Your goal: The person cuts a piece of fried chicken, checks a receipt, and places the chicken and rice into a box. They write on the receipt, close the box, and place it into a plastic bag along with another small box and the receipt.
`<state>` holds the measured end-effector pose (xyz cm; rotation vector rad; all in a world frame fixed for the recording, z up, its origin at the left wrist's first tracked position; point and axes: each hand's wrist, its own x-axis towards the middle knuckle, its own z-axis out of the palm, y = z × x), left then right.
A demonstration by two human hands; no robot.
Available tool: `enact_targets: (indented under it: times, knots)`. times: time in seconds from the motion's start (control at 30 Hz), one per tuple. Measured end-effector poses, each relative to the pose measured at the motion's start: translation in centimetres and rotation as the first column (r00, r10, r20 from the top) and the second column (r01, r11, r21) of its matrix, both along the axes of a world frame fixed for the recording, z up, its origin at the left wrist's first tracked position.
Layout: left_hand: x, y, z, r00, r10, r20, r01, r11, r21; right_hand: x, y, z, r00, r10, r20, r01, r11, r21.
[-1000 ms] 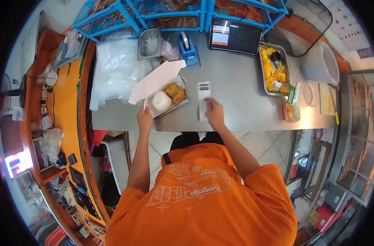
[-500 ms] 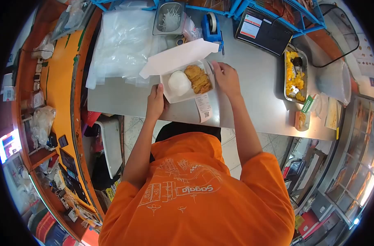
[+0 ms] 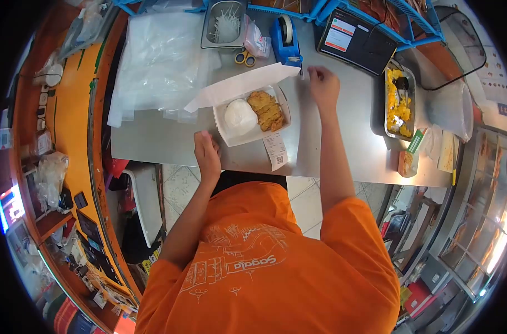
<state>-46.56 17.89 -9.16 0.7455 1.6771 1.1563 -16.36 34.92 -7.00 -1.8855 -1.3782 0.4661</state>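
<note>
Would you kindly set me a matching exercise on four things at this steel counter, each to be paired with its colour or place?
Things:
1. receipt
2. tape dispenser
3. scissors
4. right hand

Descriptions:
A. blue, standing beyond the lid of the food box
B. white, lying flat at the food box's near right corner
C. yellow-handled, just in front of the metal tub
D. over the counter, to the right of the lid's tip

Pairs: 1-B, 2-A, 3-C, 4-D.
</note>
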Motion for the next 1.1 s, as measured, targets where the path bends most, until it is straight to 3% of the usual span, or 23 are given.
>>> enact_targets:
  times: [0.07,0.1,0.13,0.17,0.2,0.27,0.3,0.37,0.43,0.47,0.53,0.57,0.6,0.73,0.87,0.97,1.0,1.03,1.1]
  knots:
    - [-0.5,-2.3,-0.1,0.968,-0.184,-0.171,0.199,0.977,0.076,0.8,3.8,-1.6,0.987,0.127,0.095,-0.139,0.981,0.134]
    - [-0.3,-3.1,0.3,0.966,-0.192,-0.175,0.208,0.975,0.075,1.1,5.3,-2.4,0.989,0.118,0.09,-0.13,0.982,0.135]
    - [0.1,-3.7,1.0,0.839,-0.418,-0.349,0.463,0.885,0.053,1.3,6.8,-2.9,0.965,0.203,0.164,-0.208,0.978,0.013]
    - [0.4,-3.9,1.5,0.633,-0.593,-0.498,0.675,0.737,-0.019,1.4,7.4,-3.6,0.928,0.297,0.224,-0.276,0.954,-0.118]
    - [0.8,-3.9,2.0,0.631,-0.595,-0.499,0.676,0.736,-0.023,1.3,7.3,-3.5,0.929,0.296,0.221,-0.276,0.954,-0.119]
    - [2.0,-3.6,2.9,0.408,-0.667,-0.623,0.88,0.47,0.071,1.6,7.3,-2.9,0.874,0.31,0.374,-0.226,0.941,-0.253]
    - [2.6,-3.5,3.0,0.413,-0.67,-0.617,0.877,0.475,0.071,2.3,6.9,-2.9,0.871,0.317,0.375,-0.229,0.938,-0.26]
    - [3.4,-2.5,2.7,0.28,-0.525,-0.804,0.938,0.328,0.112,4.3,5.6,-2.9,0.845,0.389,0.367,-0.283,0.907,-0.312]
    - [3.5,-2.1,0.3,0.145,-0.445,-0.884,0.96,0.278,0.018,6.6,3.2,0.3,0.911,0.384,-0.152,-0.408,0.785,-0.465]
    - [3.6,-1.7,0.0,0.08,-0.433,-0.898,0.96,0.277,-0.048,7.3,1.3,1.0,0.852,0.338,-0.4,-0.479,0.811,-0.335]
    - [3.5,-1.2,0.0,0.092,-0.509,-0.856,0.966,0.255,-0.047,7.7,-2.4,-0.4,0.787,0.413,-0.458,-0.462,0.887,0.006]
    - [3.6,-0.9,-0.6,0.198,-0.494,-0.847,0.96,0.271,0.066,6.6,-4.6,0.4,0.914,0.378,-0.144,-0.376,0.926,0.042]
    - [3.4,-0.9,-1.1,0.216,-0.474,-0.854,0.963,0.247,0.107,7.1,-6.6,-0.6,0.934,0.347,-0.085,-0.335,0.934,0.125]
    - [3.4,-0.9,-1.3,0.115,-0.462,-0.88,0.973,0.232,0.005,4.3,-14.5,0.2,0.872,0.052,-0.486,-0.078,0.996,-0.032]
    - [3.4,-1.0,-1.2,0.084,-0.452,-0.888,0.972,0.233,-0.027,-0.6,-18.5,-1.3,0.602,-0.006,-0.798,-0.117,0.988,-0.097]
    - [3.3,-0.9,-1.0,0.073,-0.444,-0.893,0.971,0.236,-0.038,-4.2,-18.5,-2.5,0.66,0.162,-0.734,-0.241,0.971,-0.002]
    - [3.3,-0.9,-1.1,0.078,-0.457,-0.886,0.968,0.246,-0.042,-4.7,-18.4,-3.1,0.693,0.262,-0.672,-0.303,0.951,0.059]
    - [3.2,-1.0,-1.2,0.093,-0.452,-0.887,0.966,0.256,-0.029,-4.7,-17.6,-3.7,0.784,0.364,-0.503,-0.36,0.926,0.11]
    - [3.1,-1.1,-1.1,0.111,-0.459,-0.881,0.959,0.282,-0.026,-5.0,-16.7,-3.9,0.8,0.37,-0.473,-0.372,0.924,0.092]
